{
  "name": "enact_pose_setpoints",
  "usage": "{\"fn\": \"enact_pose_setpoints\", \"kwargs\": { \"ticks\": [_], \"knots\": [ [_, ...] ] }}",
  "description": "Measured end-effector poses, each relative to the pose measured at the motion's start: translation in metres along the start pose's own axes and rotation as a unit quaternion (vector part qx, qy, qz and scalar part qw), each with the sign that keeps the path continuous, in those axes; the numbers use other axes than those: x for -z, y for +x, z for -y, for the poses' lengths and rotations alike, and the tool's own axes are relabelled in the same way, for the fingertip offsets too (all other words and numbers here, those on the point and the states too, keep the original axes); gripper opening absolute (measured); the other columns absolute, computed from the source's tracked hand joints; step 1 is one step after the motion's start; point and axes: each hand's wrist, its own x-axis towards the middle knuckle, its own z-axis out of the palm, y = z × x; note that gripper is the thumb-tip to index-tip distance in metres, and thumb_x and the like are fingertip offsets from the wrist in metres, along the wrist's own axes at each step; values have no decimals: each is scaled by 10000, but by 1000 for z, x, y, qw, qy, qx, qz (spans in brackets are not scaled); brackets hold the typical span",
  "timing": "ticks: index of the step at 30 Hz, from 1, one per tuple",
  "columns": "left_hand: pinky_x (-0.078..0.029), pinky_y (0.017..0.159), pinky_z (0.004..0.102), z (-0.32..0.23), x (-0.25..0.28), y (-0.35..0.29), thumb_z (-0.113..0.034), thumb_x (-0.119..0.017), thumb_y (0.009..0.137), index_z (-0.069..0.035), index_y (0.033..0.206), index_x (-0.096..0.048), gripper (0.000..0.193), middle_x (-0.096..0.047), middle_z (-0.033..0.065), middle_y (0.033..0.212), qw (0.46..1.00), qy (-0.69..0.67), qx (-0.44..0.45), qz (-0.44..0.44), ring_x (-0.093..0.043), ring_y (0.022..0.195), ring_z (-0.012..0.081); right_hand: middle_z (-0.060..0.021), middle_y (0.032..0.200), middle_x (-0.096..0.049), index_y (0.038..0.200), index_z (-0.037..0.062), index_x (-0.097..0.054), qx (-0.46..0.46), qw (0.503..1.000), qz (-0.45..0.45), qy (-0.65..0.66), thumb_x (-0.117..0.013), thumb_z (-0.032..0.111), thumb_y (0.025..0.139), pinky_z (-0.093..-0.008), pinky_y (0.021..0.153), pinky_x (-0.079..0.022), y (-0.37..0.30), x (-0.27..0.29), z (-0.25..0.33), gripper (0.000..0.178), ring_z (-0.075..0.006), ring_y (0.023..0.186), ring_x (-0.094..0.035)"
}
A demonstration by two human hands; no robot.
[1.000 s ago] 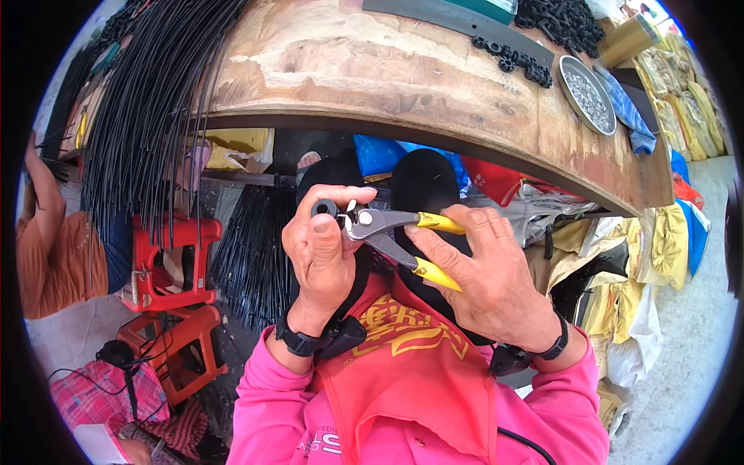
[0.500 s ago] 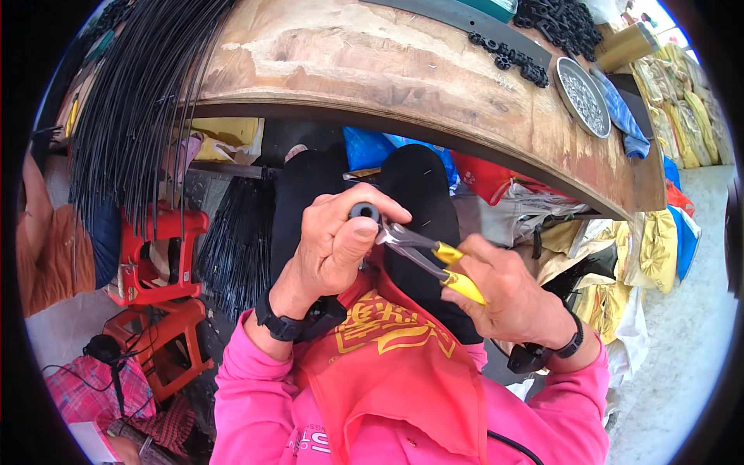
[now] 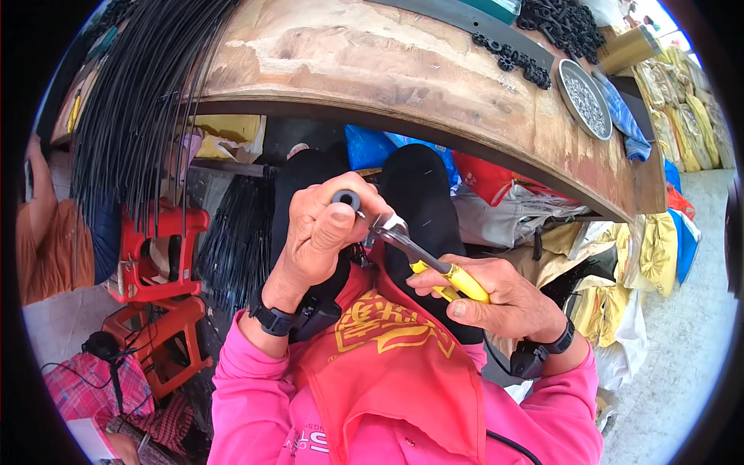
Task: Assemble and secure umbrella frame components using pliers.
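The ring (image 3: 346, 192) is a small black piece near the middle of the view, above the person's lap, and work on it looks to be underway, with no clear sign that it is done. At the far left is a co-worker (image 3: 58, 252) in orange; next, long black rods (image 3: 143, 116) hang over the edge of the table (image 3: 364, 62), with a red stool (image 3: 184, 220) below their ends and a darker bundle (image 3: 236, 252) beside it. The left hand (image 3: 311, 240) pinches the ring between thumb and fingers, its round hole facing up. Just right of it come the pliers (image 3: 422, 254), their head close to the left fingertips; whether the jaws are together, or bite on anything, I cannot tell. A tiny pale glint shows between ring and pliers, too small to make out. The right hand (image 3: 504, 291) is wrapped around the yellow handles, which are close together. Farther right on the table lie a row of black parts (image 3: 511, 58) and a larger heap (image 3: 559, 31); whether these are finished or waiting, the view does not show. The tray (image 3: 565, 89) beyond holds many loose metal bits (image 3: 587, 102), so supply seems ample. A blue cloth (image 3: 626, 120) lies beside it.
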Motion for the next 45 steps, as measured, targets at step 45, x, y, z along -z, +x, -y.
{"fn": "enact_pose_setpoints", "kwargs": {
  "ticks": [45],
  "knots": [
    [-504,592,447,53,68,14,-267,-597,811,6,809,-614,273,-612,233,687,822,490,32,-290,-623,654,382,-177,1163,-555,1122,-36,-544,89,778,-253,-568,-573,21,845,-380,974,-357,38,54,33,285,-299,1108,-511]
  ]
}}
